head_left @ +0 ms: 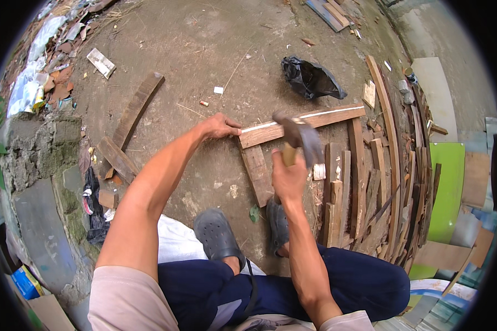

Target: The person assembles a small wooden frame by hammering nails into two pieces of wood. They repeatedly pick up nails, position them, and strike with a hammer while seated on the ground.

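Observation:
A brown wooden batten (337, 115) with a white stripe along its upper edge lies crosswise in front of me. My left hand (222, 126) is closed at its left end, with thumb and fingertips against the wood. A shorter board (256, 171) runs from under that end toward my shoes, and a longer board (357, 176) meets the right end. My right hand (290, 177) grips a hammer (302, 135) by its light wooden handle. The hammer head is blurred and hangs over the middle of the batten, hiding part of it.
Many wooden strips (391, 143) lie lengthwise at the right, beside a green panel (446, 193). A black plastic bag (309, 78) sits beyond the batten. Two loose boards (141, 105) (117, 159) lie left, near a broken concrete wall (33, 143) and a rubbish heap (55, 77).

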`<state>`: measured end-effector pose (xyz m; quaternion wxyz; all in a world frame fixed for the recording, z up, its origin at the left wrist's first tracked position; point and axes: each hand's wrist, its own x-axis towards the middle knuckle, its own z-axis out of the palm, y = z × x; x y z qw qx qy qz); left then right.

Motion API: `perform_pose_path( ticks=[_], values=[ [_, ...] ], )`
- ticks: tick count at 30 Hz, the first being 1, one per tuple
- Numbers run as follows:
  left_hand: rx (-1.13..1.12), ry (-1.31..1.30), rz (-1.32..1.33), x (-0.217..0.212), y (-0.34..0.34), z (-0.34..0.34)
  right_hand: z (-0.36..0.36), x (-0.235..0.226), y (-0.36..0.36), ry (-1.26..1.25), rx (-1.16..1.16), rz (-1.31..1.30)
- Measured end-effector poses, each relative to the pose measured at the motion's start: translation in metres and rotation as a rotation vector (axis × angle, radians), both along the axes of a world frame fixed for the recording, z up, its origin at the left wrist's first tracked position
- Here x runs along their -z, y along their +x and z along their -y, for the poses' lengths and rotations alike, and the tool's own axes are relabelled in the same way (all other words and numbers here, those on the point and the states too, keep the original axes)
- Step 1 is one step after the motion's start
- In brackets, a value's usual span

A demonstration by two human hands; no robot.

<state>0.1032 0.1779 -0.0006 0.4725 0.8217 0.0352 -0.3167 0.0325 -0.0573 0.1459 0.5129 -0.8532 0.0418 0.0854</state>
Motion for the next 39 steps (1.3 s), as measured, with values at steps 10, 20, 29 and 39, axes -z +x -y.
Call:
perform_pose_path(
  ticks=[10,20,29,39],
  values=[
    [0.154,0.03,0.051,-0.012,0.01,0.0,0.0,0.054,0.003,-0.433,-0.154,-0.19],
    [0.137,0.115,0.09,-0.018,0.009,0.018,0.008,-0.03,0.006,-0.264,-0.07,0.115],
    [0.466,0.199,-0.039,-0.022,-0.016,0.063,0.031,0.004,-0.017,-0.245,0.061,-0.268],
    [0.465,-0.013,-0.049,-0.021,-0.014,0.046,0.044,0.047,-0.092,-0.273,-0.01,0.182]
  ],
)
